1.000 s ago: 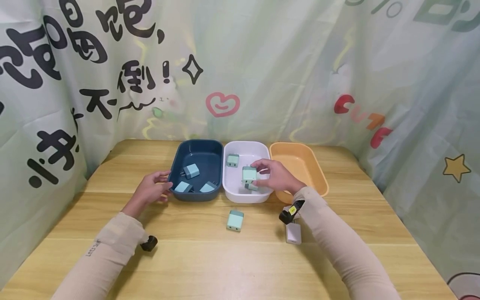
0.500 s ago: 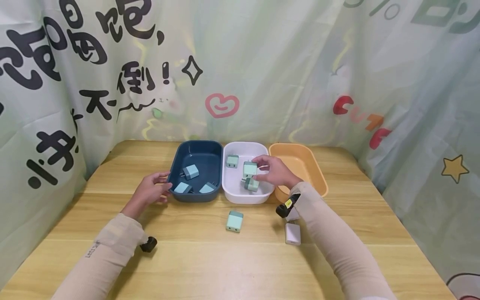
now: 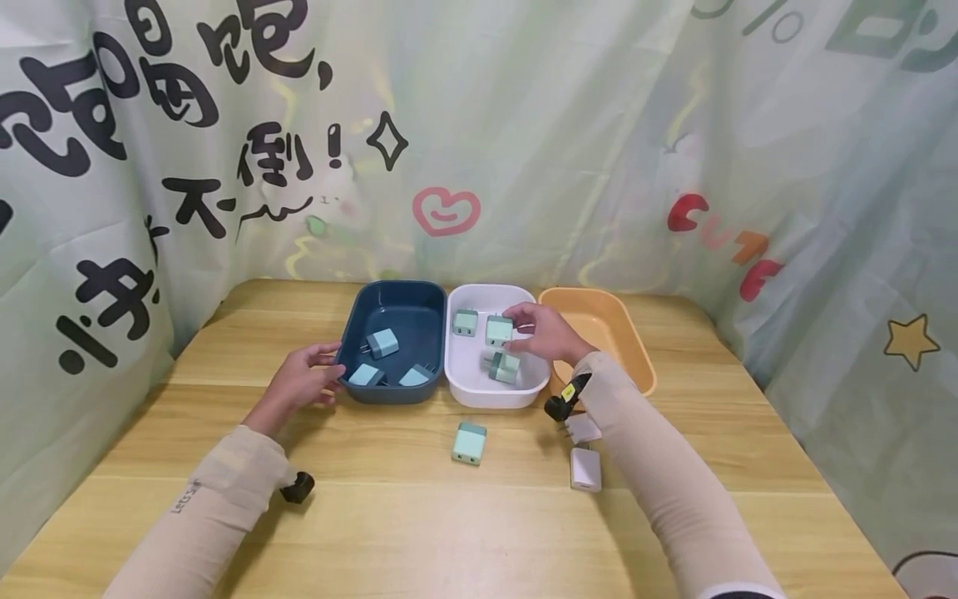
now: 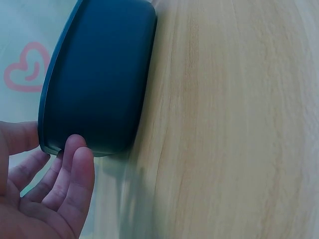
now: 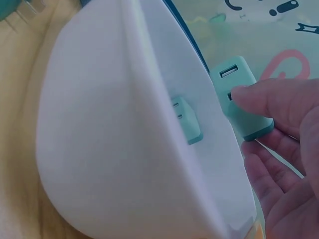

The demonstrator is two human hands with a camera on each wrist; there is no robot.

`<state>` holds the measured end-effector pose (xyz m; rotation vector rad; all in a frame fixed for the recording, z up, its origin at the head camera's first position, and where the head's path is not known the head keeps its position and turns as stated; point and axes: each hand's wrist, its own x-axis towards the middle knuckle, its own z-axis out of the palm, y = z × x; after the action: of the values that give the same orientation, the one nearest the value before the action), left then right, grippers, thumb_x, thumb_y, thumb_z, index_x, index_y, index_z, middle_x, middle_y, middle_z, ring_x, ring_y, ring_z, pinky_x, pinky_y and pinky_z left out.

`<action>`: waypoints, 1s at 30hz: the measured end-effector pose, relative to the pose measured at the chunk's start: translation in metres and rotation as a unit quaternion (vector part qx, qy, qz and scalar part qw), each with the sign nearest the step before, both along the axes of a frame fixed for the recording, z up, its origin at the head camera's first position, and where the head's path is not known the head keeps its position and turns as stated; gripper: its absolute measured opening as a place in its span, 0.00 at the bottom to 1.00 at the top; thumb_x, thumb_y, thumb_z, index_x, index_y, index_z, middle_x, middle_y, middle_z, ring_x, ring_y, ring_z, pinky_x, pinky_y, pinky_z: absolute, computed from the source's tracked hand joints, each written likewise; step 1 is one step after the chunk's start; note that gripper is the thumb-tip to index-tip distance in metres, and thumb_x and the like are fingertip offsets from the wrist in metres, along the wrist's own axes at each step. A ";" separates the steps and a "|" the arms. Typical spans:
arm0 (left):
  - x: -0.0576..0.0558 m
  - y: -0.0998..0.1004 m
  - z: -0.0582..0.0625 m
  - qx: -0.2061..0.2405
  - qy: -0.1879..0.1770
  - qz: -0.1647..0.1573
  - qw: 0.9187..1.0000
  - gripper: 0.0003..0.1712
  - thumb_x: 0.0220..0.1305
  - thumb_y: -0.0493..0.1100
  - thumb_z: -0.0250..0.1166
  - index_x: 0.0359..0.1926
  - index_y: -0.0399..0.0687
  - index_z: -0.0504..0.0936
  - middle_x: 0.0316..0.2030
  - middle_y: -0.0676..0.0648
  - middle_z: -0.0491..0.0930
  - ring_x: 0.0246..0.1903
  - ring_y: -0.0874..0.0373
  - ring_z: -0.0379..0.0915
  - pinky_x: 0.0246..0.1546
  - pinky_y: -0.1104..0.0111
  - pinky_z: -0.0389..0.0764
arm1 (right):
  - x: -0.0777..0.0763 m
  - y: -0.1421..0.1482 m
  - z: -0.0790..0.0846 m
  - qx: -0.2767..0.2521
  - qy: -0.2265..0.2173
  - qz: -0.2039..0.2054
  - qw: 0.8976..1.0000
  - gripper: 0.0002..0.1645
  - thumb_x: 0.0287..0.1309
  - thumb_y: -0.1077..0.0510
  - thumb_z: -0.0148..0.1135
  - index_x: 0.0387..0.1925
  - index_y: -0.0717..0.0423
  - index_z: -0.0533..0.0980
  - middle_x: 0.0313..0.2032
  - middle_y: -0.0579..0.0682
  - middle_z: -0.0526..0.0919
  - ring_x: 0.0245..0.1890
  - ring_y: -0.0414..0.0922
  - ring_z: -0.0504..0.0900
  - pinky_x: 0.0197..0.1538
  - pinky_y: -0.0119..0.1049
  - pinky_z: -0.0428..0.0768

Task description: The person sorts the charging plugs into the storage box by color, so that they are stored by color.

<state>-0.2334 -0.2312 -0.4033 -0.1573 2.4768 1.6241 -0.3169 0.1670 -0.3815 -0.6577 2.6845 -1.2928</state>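
My right hand (image 3: 533, 334) pinches a teal wall charger (image 3: 498, 330) between thumb and fingers, just above the white tray (image 3: 479, 394). In the right wrist view the thumb presses the teal charger (image 5: 242, 103) near its USB face, beyond the white tray's wall (image 5: 124, 149). Two more teal chargers lie in that tray, one at the back (image 3: 464, 322) and one lower (image 3: 505, 367). My left hand (image 3: 314, 372) rests with fairly straight fingers (image 4: 75, 174) against the left wall of the dark blue tray (image 4: 99, 84), which holds three teal chargers.
An orange tray (image 3: 629, 349) stands right of the white one, with nothing visible in it. A teal charger (image 3: 469, 442) lies on the wooden table in front of the trays. Two white chargers (image 3: 586, 468) lie by my right forearm. A printed curtain surrounds the table.
My right hand has carried the teal charger a little toward the back of the white tray. The left hand has stayed at the blue tray.
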 end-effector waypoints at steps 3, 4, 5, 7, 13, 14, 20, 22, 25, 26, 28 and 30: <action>0.000 0.000 0.000 -0.002 0.000 0.000 1.000 0.32 0.70 0.38 0.58 0.72 0.43 0.61 0.61 0.32 0.65 0.39 0.46 0.78 0.35 0.62 0.84 | -0.002 0.000 0.000 0.006 -0.005 -0.005 1.000 0.31 0.46 0.65 0.75 0.53 0.62 0.75 0.48 0.55 0.80 0.51 0.53 0.78 0.58 0.43 0.75; 0.000 0.000 0.000 -0.004 0.000 0.000 1.000 0.32 0.70 0.38 0.58 0.72 0.43 0.60 0.62 0.32 0.65 0.39 0.46 0.78 0.35 0.62 0.84 | -0.003 -0.001 0.000 0.008 -0.007 -0.007 1.000 0.30 0.46 0.64 0.75 0.53 0.62 0.75 0.48 0.55 0.80 0.51 0.53 0.78 0.58 0.43 0.75; 0.000 0.000 0.000 -0.004 0.000 0.000 1.000 0.32 0.70 0.38 0.58 0.72 0.43 0.60 0.62 0.32 0.65 0.39 0.45 0.78 0.35 0.62 0.83 | -0.003 -0.001 0.000 0.010 -0.009 -0.008 1.000 0.30 0.46 0.64 0.75 0.53 0.62 0.75 0.48 0.56 0.80 0.52 0.53 0.78 0.58 0.43 0.75; 0.000 0.001 0.000 -0.005 -0.001 0.000 1.000 0.32 0.70 0.38 0.57 0.72 0.43 0.60 0.62 0.32 0.64 0.39 0.45 0.78 0.35 0.63 0.83 | -0.005 -0.001 0.000 0.012 -0.009 -0.011 1.000 0.30 0.46 0.64 0.75 0.53 0.63 0.75 0.48 0.56 0.80 0.51 0.53 0.78 0.58 0.43 0.75; 0.000 0.001 0.000 -0.002 0.001 0.000 1.000 0.32 0.70 0.37 0.57 0.72 0.43 0.60 0.62 0.32 0.64 0.39 0.45 0.78 0.34 0.63 0.83 | -0.009 -0.002 0.000 0.010 -0.017 -0.018 1.000 0.30 0.47 0.65 0.75 0.53 0.63 0.74 0.47 0.56 0.80 0.51 0.52 0.78 0.58 0.42 0.75; 0.000 0.001 0.000 -0.002 0.001 0.001 1.000 0.32 0.70 0.37 0.57 0.72 0.43 0.60 0.62 0.32 0.64 0.40 0.45 0.78 0.34 0.63 0.83 | -0.010 -0.002 0.000 0.010 -0.020 -0.020 1.000 0.30 0.47 0.65 0.75 0.53 0.63 0.74 0.47 0.56 0.80 0.51 0.52 0.78 0.58 0.42 0.75; 0.000 0.001 -0.001 -0.003 -0.002 0.003 1.000 0.32 0.70 0.38 0.57 0.72 0.44 0.60 0.62 0.32 0.65 0.40 0.45 0.78 0.35 0.63 0.83 | -0.012 -0.002 0.000 0.012 -0.030 -0.028 0.999 0.31 0.47 0.66 0.74 0.54 0.63 0.74 0.47 0.58 0.79 0.52 0.54 0.77 0.58 0.43 0.75; 0.000 0.002 -0.001 -0.003 -0.004 0.004 1.000 0.32 0.70 0.38 0.57 0.72 0.44 0.60 0.62 0.32 0.65 0.40 0.45 0.78 0.35 0.63 0.83 | -0.012 -0.001 0.000 0.014 -0.030 -0.027 0.999 0.31 0.46 0.65 0.74 0.54 0.64 0.74 0.47 0.58 0.79 0.52 0.54 0.77 0.58 0.43 0.75; 0.001 0.002 -0.001 -0.005 -0.006 0.007 1.000 0.32 0.70 0.38 0.57 0.72 0.45 0.60 0.62 0.33 0.65 0.40 0.45 0.78 0.35 0.63 0.83 | -0.013 -0.001 -0.001 0.014 -0.030 -0.027 0.999 0.31 0.46 0.66 0.74 0.54 0.64 0.74 0.47 0.59 0.79 0.52 0.54 0.78 0.58 0.42 0.75; 0.001 0.002 -0.002 -0.005 -0.006 0.007 1.000 0.32 0.70 0.38 0.57 0.72 0.45 0.60 0.62 0.33 0.65 0.40 0.45 0.78 0.35 0.63 0.83 | -0.013 -0.001 -0.001 0.015 -0.030 -0.027 0.999 0.31 0.46 0.65 0.74 0.54 0.64 0.74 0.47 0.59 0.79 0.51 0.54 0.78 0.58 0.42 0.75; 0.000 0.001 -0.002 -0.006 -0.005 0.006 1.000 0.32 0.70 0.38 0.57 0.72 0.44 0.60 0.61 0.33 0.65 0.40 0.45 0.78 0.35 0.63 0.83 | -0.014 -0.001 -0.002 0.016 -0.030 -0.029 0.999 0.31 0.46 0.65 0.74 0.54 0.64 0.74 0.47 0.59 0.80 0.51 0.54 0.78 0.58 0.42 0.75; 0.000 0.001 -0.002 -0.005 -0.004 0.006 1.000 0.32 0.70 0.38 0.58 0.72 0.45 0.61 0.61 0.33 0.65 0.40 0.45 0.78 0.34 0.63 0.83 | -0.014 -0.001 -0.002 0.016 -0.031 -0.033 0.999 0.31 0.46 0.65 0.74 0.54 0.64 0.74 0.46 0.58 0.80 0.51 0.55 0.78 0.58 0.43 0.75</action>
<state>-0.2336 -0.2299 -0.4052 -0.1803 2.4836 1.6116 -0.3311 0.1659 -0.3831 -0.5214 2.6912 -1.2597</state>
